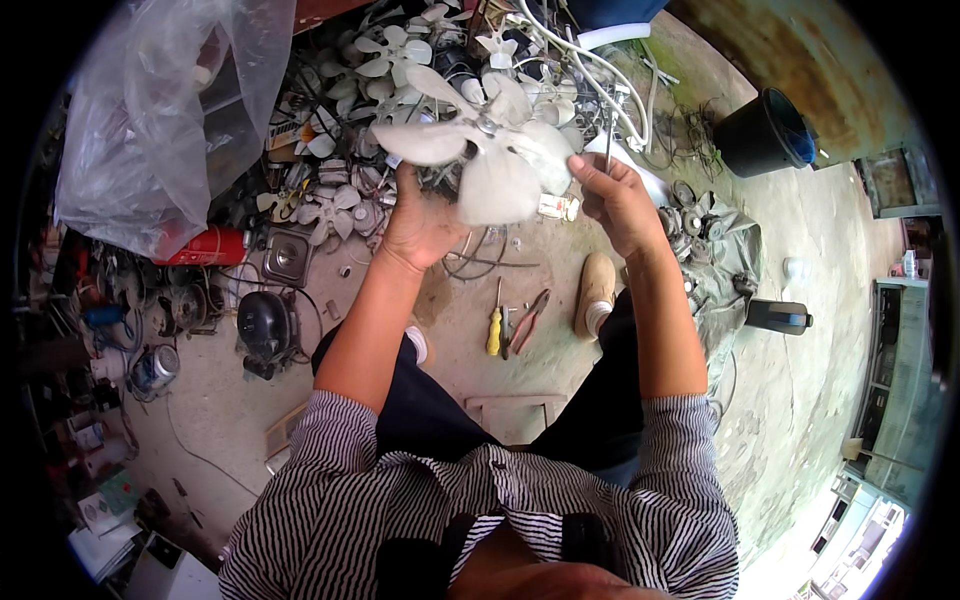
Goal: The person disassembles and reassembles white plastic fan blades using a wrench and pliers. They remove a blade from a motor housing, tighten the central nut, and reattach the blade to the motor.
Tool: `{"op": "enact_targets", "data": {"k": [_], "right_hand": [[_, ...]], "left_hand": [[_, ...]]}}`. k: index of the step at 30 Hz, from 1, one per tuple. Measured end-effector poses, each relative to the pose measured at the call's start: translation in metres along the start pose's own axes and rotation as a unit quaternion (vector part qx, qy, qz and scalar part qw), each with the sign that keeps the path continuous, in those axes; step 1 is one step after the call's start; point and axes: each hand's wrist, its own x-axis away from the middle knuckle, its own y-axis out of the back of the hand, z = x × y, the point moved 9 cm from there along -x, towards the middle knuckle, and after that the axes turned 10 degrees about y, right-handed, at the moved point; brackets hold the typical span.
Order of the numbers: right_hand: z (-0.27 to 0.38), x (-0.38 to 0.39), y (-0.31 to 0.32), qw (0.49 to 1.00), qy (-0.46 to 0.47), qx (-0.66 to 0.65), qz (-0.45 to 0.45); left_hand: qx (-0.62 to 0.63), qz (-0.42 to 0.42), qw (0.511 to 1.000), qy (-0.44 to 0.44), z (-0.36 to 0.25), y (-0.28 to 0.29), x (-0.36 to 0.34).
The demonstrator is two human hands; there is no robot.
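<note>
A large pale fan blade [500, 175] with several dusty, broad petals is held up in front of me. My left hand [422, 222] supports it from below and behind, wrapped round the motor [440, 182] behind the blades; its fingers are mostly hidden. My right hand [622, 205] is closed round a thin dark metal rod [609, 140] that points upward, its lower end hidden in the fingers. The thumb of that hand lies at the edge of one petal. On the floor between my feet are a yellow-handled screwdriver [494, 330], red-handled pliers [530, 325] and a slim dark tool [507, 330].
Beyond the fan spreads a heap of small fans and motors [330, 215]. A clear plastic bag [165, 120] stands at the left, near a black compressor [267, 325]. At the right are a grey sheet [730, 245] with metal parts and a black bucket [762, 135].
</note>
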Motion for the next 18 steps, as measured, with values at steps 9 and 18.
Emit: {"op": "enact_targets", "data": {"k": [9, 18], "right_hand": [[-0.005, -0.003, 0.015, 0.999, 0.002, 0.029, -0.021], [-0.05, 0.018, -0.059, 0.981, -0.115, -0.143, 0.061]], "left_hand": [[-0.128, -0.064, 0.988, -0.056, -0.01, 0.013, 0.0], [-0.206, -0.087, 0.951, -0.214, -0.052, 0.011, 0.014]]}}
